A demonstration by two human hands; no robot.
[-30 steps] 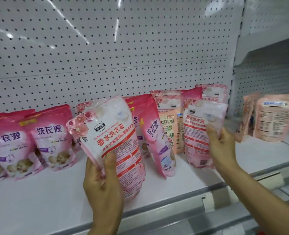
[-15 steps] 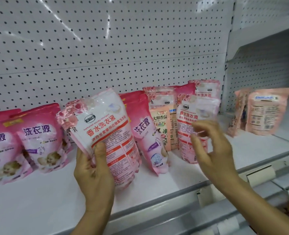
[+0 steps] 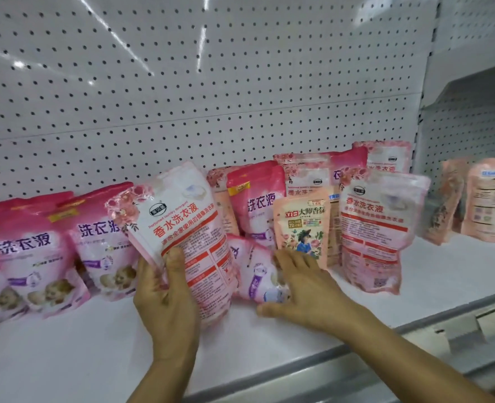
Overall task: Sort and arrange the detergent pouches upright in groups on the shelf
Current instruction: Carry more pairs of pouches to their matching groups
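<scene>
Gripping a white-and-red pouch (image 3: 182, 228) tilted above the white shelf (image 3: 66, 344) — left hand (image 3: 164, 303), right hand (image 3: 307, 289) open on a toppled pink pouch (image 3: 257, 274), pegboard backing (image 3: 182, 97) — pink pouches (image 3: 31, 257) upright at left.

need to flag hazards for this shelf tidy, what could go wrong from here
The right hand reaches for the fallen pink pouch wedged among standing ones; pulling it out may topple the small orange pouch beside it. The left hand holds the white pouch only near its bottom, so it could flop or slip.

The fallen pink pouch (image 3: 257, 274) is half hidden behind the held pouch (image 3: 182, 228).
</scene>
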